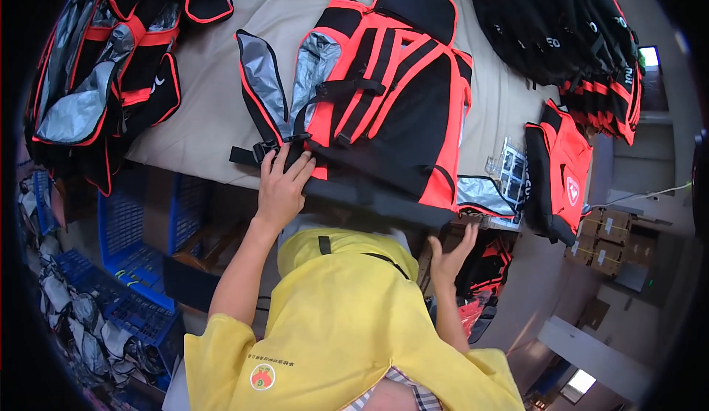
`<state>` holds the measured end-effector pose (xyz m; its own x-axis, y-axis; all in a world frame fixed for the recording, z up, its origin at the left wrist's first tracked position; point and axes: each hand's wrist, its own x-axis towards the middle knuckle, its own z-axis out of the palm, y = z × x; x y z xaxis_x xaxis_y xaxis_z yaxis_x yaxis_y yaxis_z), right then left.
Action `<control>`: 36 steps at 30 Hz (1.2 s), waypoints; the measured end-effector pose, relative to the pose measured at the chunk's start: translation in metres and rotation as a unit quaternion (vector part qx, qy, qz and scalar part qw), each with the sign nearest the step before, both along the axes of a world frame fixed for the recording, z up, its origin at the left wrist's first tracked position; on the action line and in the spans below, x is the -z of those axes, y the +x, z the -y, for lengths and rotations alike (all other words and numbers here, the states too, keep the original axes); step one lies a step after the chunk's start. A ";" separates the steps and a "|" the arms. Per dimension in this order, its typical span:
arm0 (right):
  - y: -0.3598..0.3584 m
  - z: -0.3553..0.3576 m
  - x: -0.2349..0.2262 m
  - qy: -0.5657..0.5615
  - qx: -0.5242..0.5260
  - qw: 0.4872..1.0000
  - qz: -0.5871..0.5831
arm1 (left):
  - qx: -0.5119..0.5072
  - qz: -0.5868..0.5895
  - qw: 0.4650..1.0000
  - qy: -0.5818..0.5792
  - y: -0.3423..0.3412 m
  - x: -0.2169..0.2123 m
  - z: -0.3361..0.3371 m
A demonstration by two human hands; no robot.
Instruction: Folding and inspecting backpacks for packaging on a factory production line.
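At 10 o'clock, bags (81, 112) are lying. At 9, your left hand (283, 189) is touching buckle (264, 149); cannot tell whether it's clamping. Between 12 and 1, backpack (413, 130) is lying on table (207, 108). At 4, your right hand (452, 259) is hovering, splayed, apart from backpack. At 2, black stack (546, 27) is lying.

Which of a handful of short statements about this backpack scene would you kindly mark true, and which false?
1. The left hand is at the near left corner of the backpack. True.
2. The right hand grips the backpack. False: it is open, holding nothing.
3. The backpack's shoulder straps face up. True.
4. Blue crates stand on the table. False: they are off it, at left.
5. The person's outer garment is grey. False: yellow.
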<state>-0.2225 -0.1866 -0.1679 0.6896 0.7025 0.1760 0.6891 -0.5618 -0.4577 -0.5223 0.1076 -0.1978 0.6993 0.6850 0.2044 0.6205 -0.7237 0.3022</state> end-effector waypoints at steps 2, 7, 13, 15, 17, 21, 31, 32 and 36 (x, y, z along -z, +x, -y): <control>-0.003 0.048 0.050 0.058 0.115 0.972 -0.198 | -0.001 -0.003 1.000 0.000 0.011 -0.004 0.008; -0.011 0.030 0.141 0.041 0.192 0.763 -0.616 | -0.022 -0.043 0.998 0.030 0.028 -0.003 0.006; -0.013 -0.064 0.028 0.366 0.202 0.621 -0.663 | -0.039 0.058 0.998 0.011 0.029 -0.026 -0.014; 0.008 -0.104 -0.057 0.433 0.108 0.720 -0.531 | -0.069 0.166 0.983 -0.038 0.046 -0.045 -0.011; 0.033 -0.146 -0.130 0.483 0.024 0.759 -0.435 | -0.131 0.331 0.928 -0.112 0.074 -0.047 0.000; 0.021 -0.214 -0.254 0.471 -0.151 0.829 -0.262 | -0.184 0.376 0.821 -0.388 0.113 -0.081 0.034; -0.148 -0.335 -0.195 -0.018 -0.458 0.889 0.017 | -0.057 0.255 0.754 -0.602 0.129 -0.020 0.100; -0.151 -0.336 -0.147 -0.060 -0.471 0.879 0.044 | -0.035 0.056 0.728 -0.683 0.131 0.002 0.099; -0.163 -0.300 -0.016 -0.221 -0.456 0.861 0.047 | 0.076 0.087 0.827 -0.550 0.069 0.047 0.102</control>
